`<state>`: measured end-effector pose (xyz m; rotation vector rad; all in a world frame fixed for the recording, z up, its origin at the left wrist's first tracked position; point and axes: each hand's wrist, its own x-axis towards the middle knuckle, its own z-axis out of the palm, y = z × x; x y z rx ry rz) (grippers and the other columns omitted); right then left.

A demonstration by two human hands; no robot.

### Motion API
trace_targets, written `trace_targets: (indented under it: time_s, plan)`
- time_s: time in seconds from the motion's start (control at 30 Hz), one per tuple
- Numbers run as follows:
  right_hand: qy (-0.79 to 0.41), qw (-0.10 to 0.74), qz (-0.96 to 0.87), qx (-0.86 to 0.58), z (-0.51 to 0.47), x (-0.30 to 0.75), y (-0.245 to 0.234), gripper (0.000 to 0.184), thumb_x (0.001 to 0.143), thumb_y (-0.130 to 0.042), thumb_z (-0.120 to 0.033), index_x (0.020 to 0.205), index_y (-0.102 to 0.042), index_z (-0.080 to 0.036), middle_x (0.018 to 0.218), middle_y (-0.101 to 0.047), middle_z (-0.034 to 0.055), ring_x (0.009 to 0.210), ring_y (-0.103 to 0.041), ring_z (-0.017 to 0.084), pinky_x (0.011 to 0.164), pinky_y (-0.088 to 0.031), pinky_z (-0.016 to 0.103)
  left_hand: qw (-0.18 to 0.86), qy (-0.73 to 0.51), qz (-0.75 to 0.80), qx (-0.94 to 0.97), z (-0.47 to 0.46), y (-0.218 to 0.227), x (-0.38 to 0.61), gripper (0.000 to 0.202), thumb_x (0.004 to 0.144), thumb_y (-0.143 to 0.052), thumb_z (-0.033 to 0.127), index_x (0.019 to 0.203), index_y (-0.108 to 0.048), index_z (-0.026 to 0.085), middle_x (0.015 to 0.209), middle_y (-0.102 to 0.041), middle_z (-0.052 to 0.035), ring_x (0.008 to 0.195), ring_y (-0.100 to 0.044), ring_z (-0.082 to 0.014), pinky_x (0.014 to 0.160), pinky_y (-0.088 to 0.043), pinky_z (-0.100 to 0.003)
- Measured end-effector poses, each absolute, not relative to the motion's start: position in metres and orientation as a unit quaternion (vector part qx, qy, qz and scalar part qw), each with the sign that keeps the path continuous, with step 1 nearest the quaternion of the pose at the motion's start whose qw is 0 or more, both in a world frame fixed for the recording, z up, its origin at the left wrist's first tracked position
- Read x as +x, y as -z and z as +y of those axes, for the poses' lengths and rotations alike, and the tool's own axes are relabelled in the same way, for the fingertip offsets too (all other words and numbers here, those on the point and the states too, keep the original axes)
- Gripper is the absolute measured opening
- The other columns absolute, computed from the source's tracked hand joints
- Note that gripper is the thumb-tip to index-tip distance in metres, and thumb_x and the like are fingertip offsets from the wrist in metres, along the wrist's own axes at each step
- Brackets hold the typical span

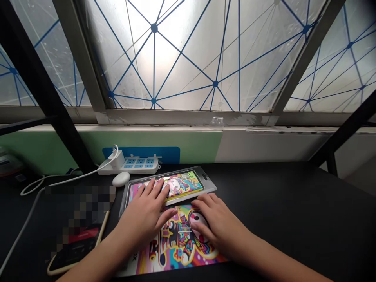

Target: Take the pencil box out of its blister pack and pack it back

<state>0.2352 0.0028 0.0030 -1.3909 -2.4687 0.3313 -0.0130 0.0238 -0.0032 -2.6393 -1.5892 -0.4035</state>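
My left hand (147,213) lies flat with fingers spread on a clear plastic package (192,182) that holds a colourful cartoon phone case. My right hand (219,223) rests palm down, fingers stretched out, on a bright cartoon printed sheet (176,244) lying on the black desk (293,211) in front of the package. Neither hand grips anything.
A phone in a pale case (78,244) lies at the lower left. A white earbud case (121,179) and a white power strip (132,165) with a plugged charger and cable sit behind. A frosted window with blue tape lines rises beyond the desk.
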Motion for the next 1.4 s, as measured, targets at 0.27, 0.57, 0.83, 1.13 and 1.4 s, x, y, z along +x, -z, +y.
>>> trace_targets:
  time_s: [0.27, 0.57, 0.83, 1.13, 1.4]
  plan:
    - [-0.092, 0.159, -0.837, -0.515, 0.001, 0.23, 0.003, 0.022, 0.091, -0.06, -0.039, 0.082, -0.049, -0.022, 0.093, -0.06, 0.0064, 0.085, -0.054, 0.025, 0.075, -0.044, 0.039, -0.02, 0.131, -0.533, -0.836, 0.018, -0.001, -0.013, 0.068, 0.097, -0.037, 0.065, 0.146, -0.049, 0.021, 0.156, -0.038, -0.0123, 0.146, -0.029, -0.0398, 0.114, -0.029, -0.061]
    - [-0.125, 0.098, -0.85, -0.501, -0.006, 0.238, -0.009, 0.019, 0.095, -0.05, -0.041, 0.09, -0.051, -0.023, 0.073, -0.065, 0.0016, 0.067, -0.054, 0.021, 0.059, -0.033, 0.031, -0.075, 0.071, -0.54, -0.835, 0.014, -0.013, -0.013, 0.071, 0.099, -0.022, 0.067, 0.152, -0.039, 0.023, 0.161, -0.028, -0.0069, 0.149, -0.02, -0.0346, 0.118, -0.023, -0.058]
    - [-0.1, 0.091, -0.915, -0.379, 0.019, 0.283, -0.047, 0.031, 0.102, -0.042, -0.04, 0.081, -0.056, -0.022, 0.07, -0.062, 0.0004, 0.063, -0.052, 0.015, 0.075, -0.038, 0.033, -0.092, 0.124, -0.536, -0.83, 0.016, -0.01, -0.018, 0.063, 0.101, -0.025, 0.063, 0.143, -0.052, 0.025, 0.156, -0.039, -0.006, 0.148, -0.026, -0.0342, 0.116, -0.027, -0.057]
    - [-0.156, 0.132, -0.822, -0.531, 0.064, 0.34, -0.033, 0.04, 0.097, -0.042, -0.054, 0.076, -0.057, -0.023, 0.074, -0.062, 0.0004, 0.067, -0.056, 0.018, 0.061, -0.042, 0.027, -0.058, 0.119, -0.531, -0.837, 0.018, -0.007, -0.018, 0.057, 0.1, -0.034, 0.059, 0.141, -0.055, 0.023, 0.155, -0.042, -0.0074, 0.147, -0.029, -0.036, 0.115, -0.031, -0.059]
    - [-0.101, 0.137, -0.75, -0.639, 0.081, 0.349, -0.012, 0.032, 0.093, -0.045, -0.049, 0.089, -0.065, -0.024, 0.095, -0.073, 0.0063, 0.085, -0.066, 0.025, 0.074, -0.048, 0.035, 0.009, 0.132, -0.512, -0.849, 0.014, 0.004, -0.015, 0.049, 0.1, -0.043, 0.052, 0.137, -0.056, 0.024, 0.153, -0.046, -0.011, 0.143, -0.036, -0.0388, 0.112, -0.035, -0.06]
